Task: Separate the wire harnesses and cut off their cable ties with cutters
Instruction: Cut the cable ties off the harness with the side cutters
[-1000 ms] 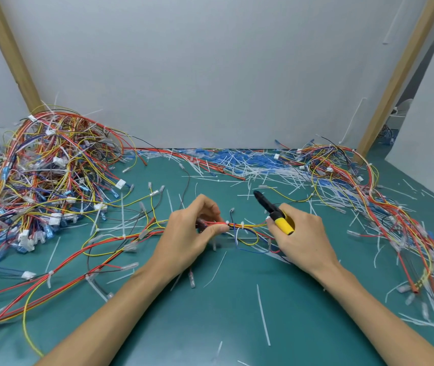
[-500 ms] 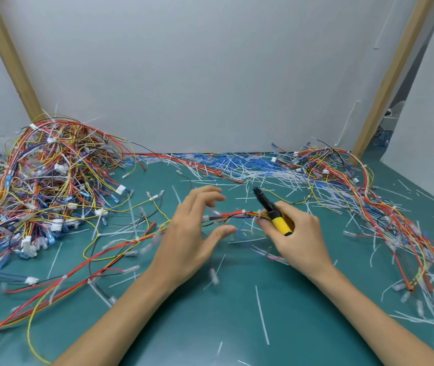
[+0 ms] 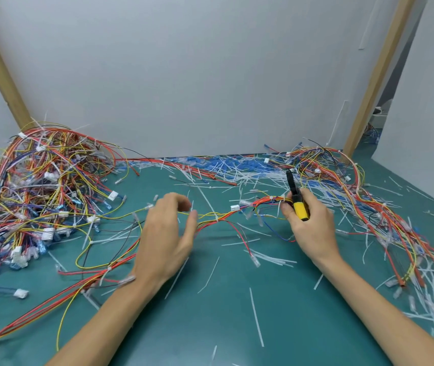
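pile (image 3: pixel 39 186): tangled wires heaped at the left of the table (image 3: pixel 237 326), well apart from the right hand.
left hand (image 3: pixel 167 233): fingers loosely spread over the harness, gripping nothing that I can see.
harness (image 3: pixel 226 216): stretches across the table between both hands. It is probably light, limp and springy, and best pinched just beside a tie (image 3: pixel 218 220), where the wires stay bunched.
right hand (image 3: pixel 313 228): wrapped round the cutters (image 3: pixel 300 207), black tip pointing up. The harness end runs to its thumb.
writing: none readable.
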Demonstrator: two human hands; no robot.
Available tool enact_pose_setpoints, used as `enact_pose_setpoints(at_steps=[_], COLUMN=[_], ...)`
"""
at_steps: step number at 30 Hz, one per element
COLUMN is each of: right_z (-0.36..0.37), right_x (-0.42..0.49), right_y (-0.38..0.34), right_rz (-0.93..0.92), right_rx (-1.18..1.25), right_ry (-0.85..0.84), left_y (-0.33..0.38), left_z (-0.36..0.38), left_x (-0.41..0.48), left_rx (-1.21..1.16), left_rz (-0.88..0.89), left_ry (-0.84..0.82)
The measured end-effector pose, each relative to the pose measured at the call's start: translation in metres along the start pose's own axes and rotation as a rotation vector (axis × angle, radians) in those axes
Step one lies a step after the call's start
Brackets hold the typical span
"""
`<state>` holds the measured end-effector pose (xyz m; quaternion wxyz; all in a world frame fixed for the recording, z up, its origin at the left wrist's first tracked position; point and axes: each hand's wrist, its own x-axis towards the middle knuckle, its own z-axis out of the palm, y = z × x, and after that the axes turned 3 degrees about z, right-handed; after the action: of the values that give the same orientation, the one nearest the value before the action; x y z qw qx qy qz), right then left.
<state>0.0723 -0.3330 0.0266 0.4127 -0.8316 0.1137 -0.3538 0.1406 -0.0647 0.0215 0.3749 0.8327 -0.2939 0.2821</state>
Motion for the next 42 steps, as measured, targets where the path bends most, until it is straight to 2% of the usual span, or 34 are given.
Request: enact_pose_setpoints(at_steps=[4, 7, 10, 13, 15, 17, 20, 23, 25, 30, 34, 38, 40, 42], right_z=[0.002, 0.001, 0.002, 0.0, -0.003, -0.004, -0.006, -0.008, -0.005, 0.006, 0.002, -0.005, -0.006, -0.005], right_x=[0.0, 0.001, 0.001, 0.005, 0.007, 0.007, 0.004, 0.006, 0.004, -0.003, 0.007, 0.014, 0.015, 0.014], right_y=[-0.001, -0.001, -0.002, -0.004, -0.005, -0.006, -0.012, -0.015, -0.014, -0.001, 0.008, 0.015, 0.016, 0.016], right_rz=[0.02, 0.042, 0.071, 0.048, 0.027, -0.045, -0.194, -0.279, -0.27, -0.091, 0.071, 0.172, 0.175, 0.165], right_rx=[0.018, 0.045, 0.035, -0.057, -0.132, -0.277, -0.387, -0.366, -0.396, -0.524, -0.501, -0.439, -0.419, -0.415], right_ry=[-0.007, 0.008, 0.027, 0.01, -0.036, 0.011, 0.145, 0.152, 0.131, -0.005, -0.019, 0.009, 0.01, 0.012], left_y=[0.001, 0.003, 0.005, 0.007, 0.004, 0.002, 0.003, -0.002, -0.006, -0.013, -0.008, -0.001, 0.006, 0.012], left_z=[0.002, 0.003, 0.002, -0.003, -0.007, -0.01, -0.008, -0.006, -0.005, -0.003, -0.013, -0.018, -0.016, -0.012], left_x=[-0.003, -0.003, -0.001, 0.003, 0.007, 0.01, 0.01, 0.01, 0.008, 0.005, 0.007, 0.008, 0.008, 0.007], left_rx=[-0.062, -0.06, 0.058, 0.377, 0.508, 0.546, 0.526, 0.42, 0.362, 0.048, -0.17, -0.386, -0.546, -0.541], left_rz=[0.044, 0.07, 0.093, 0.267, 0.384, 0.477, 0.504, 0.412, 0.306, 0.061, 0.0, -0.058, -0.161, -0.218], left_ry=[-0.229, -0.294, -0.222, -0.041, 0.056, 0.097, 0.047, -0.04, -0.141, -0.292, -0.384, -0.407, -0.396, -0.348])
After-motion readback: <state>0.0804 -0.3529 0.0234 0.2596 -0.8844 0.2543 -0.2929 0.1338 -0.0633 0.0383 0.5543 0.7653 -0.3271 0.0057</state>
